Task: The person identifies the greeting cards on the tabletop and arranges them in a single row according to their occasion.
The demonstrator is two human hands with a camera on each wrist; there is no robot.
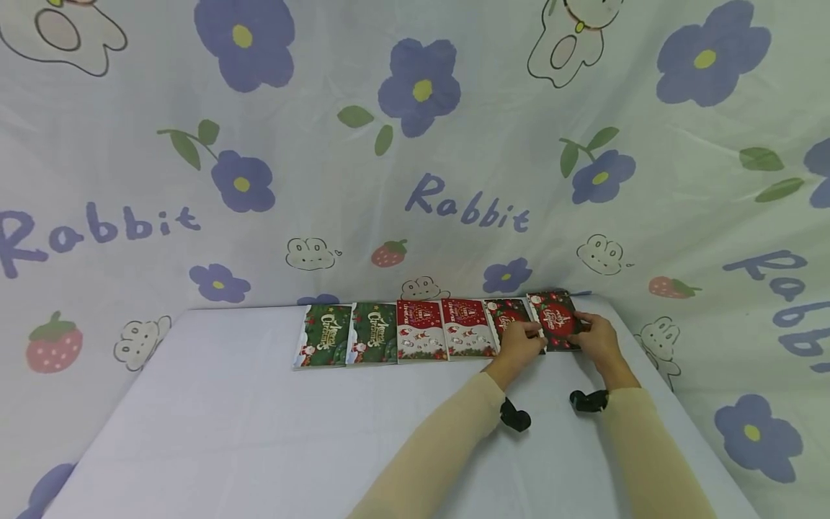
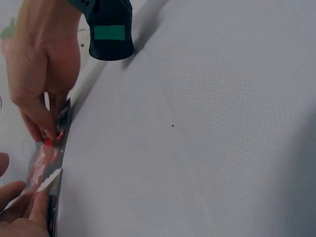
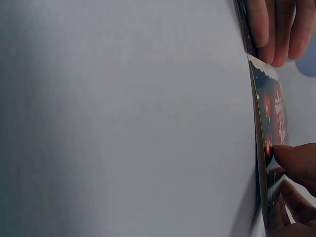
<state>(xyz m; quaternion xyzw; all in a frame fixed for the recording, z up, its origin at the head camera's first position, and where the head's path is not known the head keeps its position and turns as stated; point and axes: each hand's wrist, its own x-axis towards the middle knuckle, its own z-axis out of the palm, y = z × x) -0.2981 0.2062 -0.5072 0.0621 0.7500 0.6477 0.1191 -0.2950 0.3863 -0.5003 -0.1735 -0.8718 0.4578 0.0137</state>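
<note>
A row of Christmas cards lies at the back of the table. At its right end is a dark card with a red centre (image 1: 553,322); my right hand (image 1: 599,342) pinches its right side, thumb on top, as the right wrist view shows. My left hand (image 1: 519,347) rests with fairly straight fingers on the neighbouring dark red-centred card (image 1: 504,312), partly covering it, fingertips by the seam between the two. In the right wrist view, the end card (image 3: 269,113) has a whitish strip along its left edge, beside the left fingertips.
Further left in the row are two red-and-white cards (image 1: 422,331) and two green cards (image 1: 324,337). A white cloth covers the table (image 1: 259,432). Behind it hangs a patterned curtain (image 1: 350,180). Each wrist wears a black camera (image 1: 515,416).
</note>
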